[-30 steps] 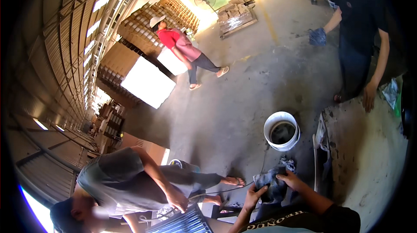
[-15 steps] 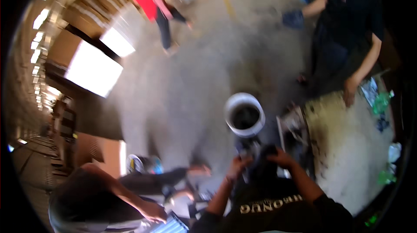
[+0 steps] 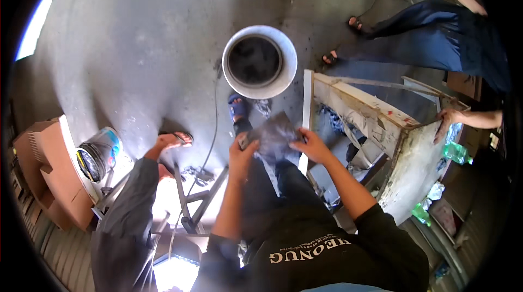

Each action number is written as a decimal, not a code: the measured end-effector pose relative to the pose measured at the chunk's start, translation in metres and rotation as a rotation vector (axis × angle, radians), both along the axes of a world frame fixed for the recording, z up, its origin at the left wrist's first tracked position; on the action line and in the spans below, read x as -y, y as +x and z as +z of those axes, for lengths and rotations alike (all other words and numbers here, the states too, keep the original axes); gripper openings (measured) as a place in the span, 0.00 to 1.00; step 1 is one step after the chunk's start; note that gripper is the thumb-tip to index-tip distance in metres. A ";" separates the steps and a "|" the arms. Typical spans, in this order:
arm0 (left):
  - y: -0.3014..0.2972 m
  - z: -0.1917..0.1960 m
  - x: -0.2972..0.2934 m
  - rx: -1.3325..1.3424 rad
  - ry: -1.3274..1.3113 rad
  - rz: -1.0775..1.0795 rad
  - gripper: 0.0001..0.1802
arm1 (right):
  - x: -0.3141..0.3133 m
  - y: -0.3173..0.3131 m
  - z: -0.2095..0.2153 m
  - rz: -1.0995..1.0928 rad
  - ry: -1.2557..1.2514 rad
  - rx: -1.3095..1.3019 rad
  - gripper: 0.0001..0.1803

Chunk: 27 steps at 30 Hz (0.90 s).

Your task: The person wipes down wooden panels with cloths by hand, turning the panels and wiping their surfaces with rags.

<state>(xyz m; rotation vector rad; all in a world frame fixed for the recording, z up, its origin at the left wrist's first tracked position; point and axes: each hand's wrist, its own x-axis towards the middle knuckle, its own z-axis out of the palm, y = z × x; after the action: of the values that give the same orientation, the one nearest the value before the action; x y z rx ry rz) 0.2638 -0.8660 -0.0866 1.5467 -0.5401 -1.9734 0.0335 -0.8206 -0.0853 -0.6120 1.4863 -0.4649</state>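
Note:
Between my two hands, in front of my lap, is a dark grey, rag-like cloth (image 3: 275,135), smeared by motion. My left hand (image 3: 243,149) pinches its left edge, and my right hand (image 3: 312,146) grips the right edge with the thumb on top. Just beyond the cloth a white bucket (image 3: 290,68) stands on the floor. Dark liquid (image 3: 253,60) fills its inside. My sandalled foot (image 3: 237,105) shows between the bucket and my left hand.
At right stands a worn, pale-topped table (image 3: 406,175) with green plastic bottles (image 3: 457,153) along its edge. A co-worker's hand (image 3: 448,122) rests on its corner. Another person's leg (image 3: 128,205) is at left, near a paint bucket (image 3: 101,153) and cardboard (image 3: 62,175). A cable (image 3: 215,134) crosses the floor.
My view has tilted down, so the bucket and my hands sit higher in the picture. The cloth is now spread between both hands. The person in red has left view.

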 end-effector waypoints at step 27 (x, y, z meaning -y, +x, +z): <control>-0.118 -0.412 0.209 1.184 -0.358 -0.806 0.10 | 0.196 0.007 -0.403 0.016 -0.165 -0.950 0.14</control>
<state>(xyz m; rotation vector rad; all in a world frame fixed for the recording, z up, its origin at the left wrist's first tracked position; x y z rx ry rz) 0.1459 -1.0746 -0.4983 2.3284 -2.0985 -1.0071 0.0407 -1.0166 -0.4888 -1.0575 2.3462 -0.2848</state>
